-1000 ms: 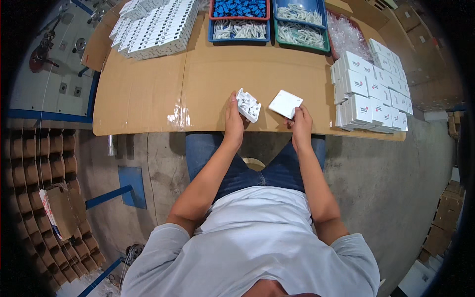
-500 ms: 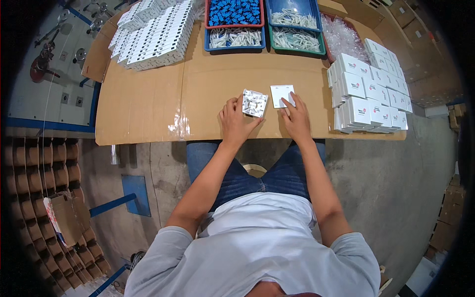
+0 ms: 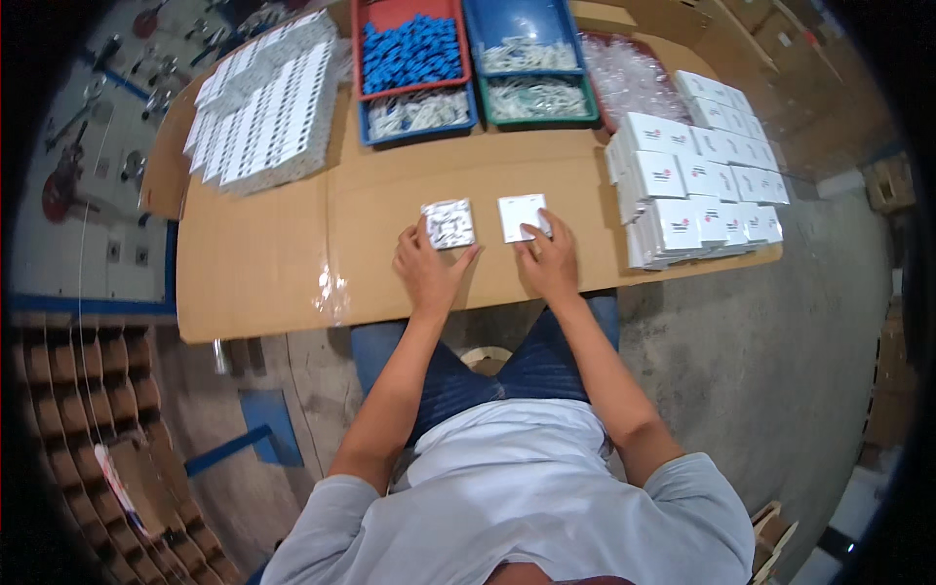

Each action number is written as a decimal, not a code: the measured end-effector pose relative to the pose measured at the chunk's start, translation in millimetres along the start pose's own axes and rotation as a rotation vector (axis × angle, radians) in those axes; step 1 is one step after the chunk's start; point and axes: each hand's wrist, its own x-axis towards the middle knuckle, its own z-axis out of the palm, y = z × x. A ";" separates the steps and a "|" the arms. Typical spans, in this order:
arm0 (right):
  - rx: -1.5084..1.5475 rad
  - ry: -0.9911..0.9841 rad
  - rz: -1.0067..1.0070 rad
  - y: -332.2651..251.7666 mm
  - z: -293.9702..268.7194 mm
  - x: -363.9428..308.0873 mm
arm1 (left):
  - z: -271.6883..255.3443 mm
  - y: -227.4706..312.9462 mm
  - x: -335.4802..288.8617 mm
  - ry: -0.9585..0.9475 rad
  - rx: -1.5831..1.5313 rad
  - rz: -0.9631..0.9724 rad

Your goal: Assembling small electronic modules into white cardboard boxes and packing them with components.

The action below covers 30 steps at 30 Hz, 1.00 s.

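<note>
My left hand [image 3: 427, 273] is curled round the near-left side of a square white housing [image 3: 449, 224], its fingers at the left edge and its thumb by the near-right corner. The housing shows grey and white inner parts on its upper face. Beside it, a little to the right, is a flat white square cover [image 3: 521, 215] with a smooth face. My right hand [image 3: 552, 265] has its fingertips on the near-right part of this cover, with the thumb at its near edge. The two pieces are apart.
A cardboard sheet [image 3: 380, 205] covers the table. Stacked white pieces [image 3: 268, 117] stand far left, white boxes [image 3: 697, 180] at right. Trays at the back hold blue parts [image 3: 414, 54], white parts [image 3: 531, 97] and clear plastic pieces [image 3: 634, 83].
The view has shifted, so the table sits lower and further left. The housing, tilted before, now looks flatter. Both hands stay at the same pieces.
</note>
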 end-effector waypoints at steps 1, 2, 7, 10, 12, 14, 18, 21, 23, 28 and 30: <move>-0.021 0.023 0.007 -2.8 -1.7 1.4 | -1.5 1.2 -0.3 -0.002 -0.020 0.024; 0.013 0.029 0.005 -6.6 -3.9 1.0 | -3.1 3.3 -1.2 -0.013 -0.001 0.003; 0.151 0.033 0.063 -26.3 -47.4 15.6 | -7.2 11.2 -0.4 0.036 0.075 0.030; 0.238 -0.061 0.006 -45.6 -112.0 58.0 | -10.6 13.5 2.9 0.002 0.015 0.030; 0.115 -0.073 0.005 -30.1 -141.7 95.7 | -13.8 16.5 5.0 -0.039 0.042 -0.005; 0.049 -0.106 0.004 4.1 -163.7 145.3 | -16.5 17.5 7.5 -0.044 0.048 -0.006; -0.359 -0.216 0.119 103.6 -200.5 254.7 | -13.3 20.4 9.7 -0.067 0.047 -0.020; -0.686 -0.268 0.223 183.6 -210.3 315.6 | -11.0 21.8 13.0 -0.089 0.026 -0.022; -0.755 -0.244 0.261 213.7 -201.1 339.4 | -13.5 18.9 13.1 -0.087 0.055 -0.020; -0.814 -0.277 0.342 281.8 -179.9 365.0 | -12.3 17.4 12.9 -0.098 0.078 -0.022; -0.740 -0.291 0.356 300.2 -169.0 372.9 | -12.4 19.3 15.6 -0.106 0.090 -0.023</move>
